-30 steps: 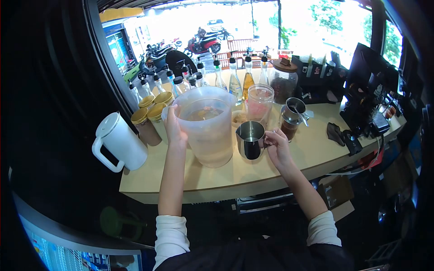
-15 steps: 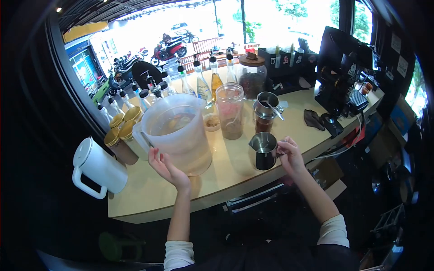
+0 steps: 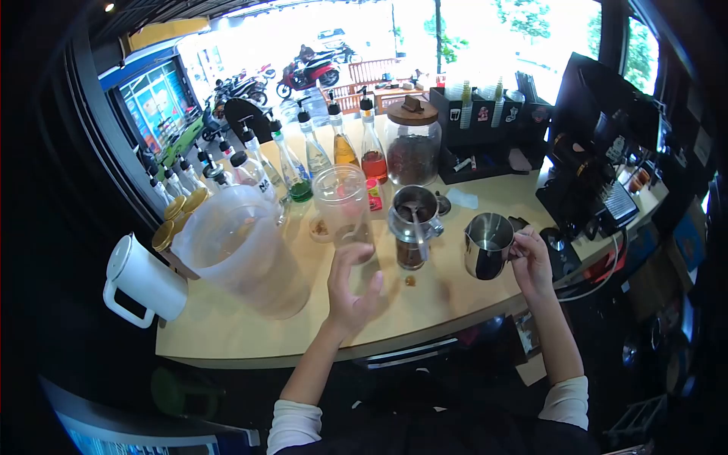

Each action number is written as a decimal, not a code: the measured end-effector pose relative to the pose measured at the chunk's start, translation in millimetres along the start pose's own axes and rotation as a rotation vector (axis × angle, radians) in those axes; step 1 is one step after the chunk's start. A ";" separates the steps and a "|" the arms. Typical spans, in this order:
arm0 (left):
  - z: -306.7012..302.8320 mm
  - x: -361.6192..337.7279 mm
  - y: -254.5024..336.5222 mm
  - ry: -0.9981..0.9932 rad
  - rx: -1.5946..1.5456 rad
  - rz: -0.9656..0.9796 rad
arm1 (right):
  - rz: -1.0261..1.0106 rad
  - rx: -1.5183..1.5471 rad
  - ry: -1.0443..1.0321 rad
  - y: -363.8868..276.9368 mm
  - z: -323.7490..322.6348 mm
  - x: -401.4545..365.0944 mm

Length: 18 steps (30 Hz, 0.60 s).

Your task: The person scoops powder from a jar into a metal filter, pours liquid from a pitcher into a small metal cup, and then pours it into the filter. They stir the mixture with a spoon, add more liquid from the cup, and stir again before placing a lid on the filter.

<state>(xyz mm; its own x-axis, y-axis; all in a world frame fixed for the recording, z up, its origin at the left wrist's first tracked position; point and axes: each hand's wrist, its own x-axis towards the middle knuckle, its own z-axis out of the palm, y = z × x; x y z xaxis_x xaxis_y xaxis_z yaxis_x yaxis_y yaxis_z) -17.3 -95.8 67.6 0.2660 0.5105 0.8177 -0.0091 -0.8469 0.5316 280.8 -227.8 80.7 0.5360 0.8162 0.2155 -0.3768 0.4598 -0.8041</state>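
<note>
My right hand (image 3: 533, 258) grips the handle of a metal milk pitcher (image 3: 487, 246), raised over the right part of the counter. My left hand (image 3: 353, 292) is off everything, fingers spread, in front of a tall clear plastic jar (image 3: 343, 199). Between the hands stands a metal coffee dripper (image 3: 413, 208) on a glass of dark brown liquid (image 3: 412, 252), a spoon (image 3: 418, 227) leaning in its top. To the left is a large translucent plastic pitcher (image 3: 258, 265), blurred, holding some liquid.
A white lidded jug (image 3: 144, 280) stands at the counter's left end. Pump bottles (image 3: 307, 144) line the back beside a wooden-lidded jar (image 3: 413, 148) and a black cup organizer (image 3: 485, 125). A coffee machine (image 3: 591, 152) occupies the right. The counter's front edge (image 3: 303, 349) runs below my hands.
My left hand has left the large plastic pitcher and moved right. My right hand has lifted the milk pitcher and carried it right. The view has shifted too.
</note>
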 end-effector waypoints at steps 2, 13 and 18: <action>24.3 8.1 -13.0 -0.083 0.027 -0.089 | 0.020 -0.013 -0.048 -8.5 -7.6 21.6; 63.5 51.4 -46.5 -0.199 -0.147 -0.313 | 0.099 0.080 -0.282 -18.7 -0.7 108.7; 65.9 61.2 -49.4 -0.276 -0.199 -0.425 | 0.112 0.071 -0.285 -13.0 11.8 118.6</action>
<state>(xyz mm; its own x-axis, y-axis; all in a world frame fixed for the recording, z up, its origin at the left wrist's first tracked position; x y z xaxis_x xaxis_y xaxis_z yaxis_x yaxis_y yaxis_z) 63.0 -32.6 76.8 0.5293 0.7206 0.4479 -0.0212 -0.5165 0.8560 340.4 -132.8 123.3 0.2589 0.9236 0.2828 -0.4788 0.3769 -0.7929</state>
